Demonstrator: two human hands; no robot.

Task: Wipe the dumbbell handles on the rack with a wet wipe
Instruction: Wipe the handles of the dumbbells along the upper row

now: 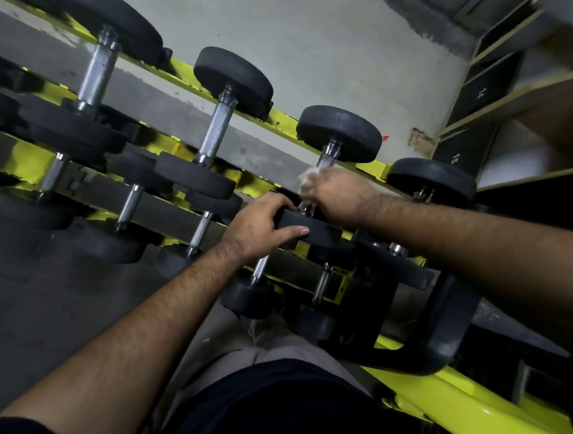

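We hold the wipe [308,178] in our right hand [337,194]. The fingers [309,193] are curled tight around it and around the handle [324,162] of one dumbbell [339,133]. That dumbbell sits on the top row of the yellow rack [183,70], at about 1 o'clock from the middle of our view. Only a little white bit of the wipe peeks out at the top of the hand.

Our left hand [261,225] holds the near black end [314,230] of the same dumbbell. The thumb [291,232] is pressed on its front, and the other fingers hook over its top edge.

What could go wrong? The dumbbell looks heavy and round, so we think it could roll if the left hand lets go while we rub. It could then bump the next dumbbell [433,181] at 2 o'clock, or pinch our fingers against the rack. The wipe is wet, so our hand may slip off the shiny metal. The wipe is also bunched up small, so it might miss parts of the handle, like the part near the far end. The bumpy metal could tear it too. More handles [215,131] wait at 11 o'clock, and one wipe may dry out before we reach them.
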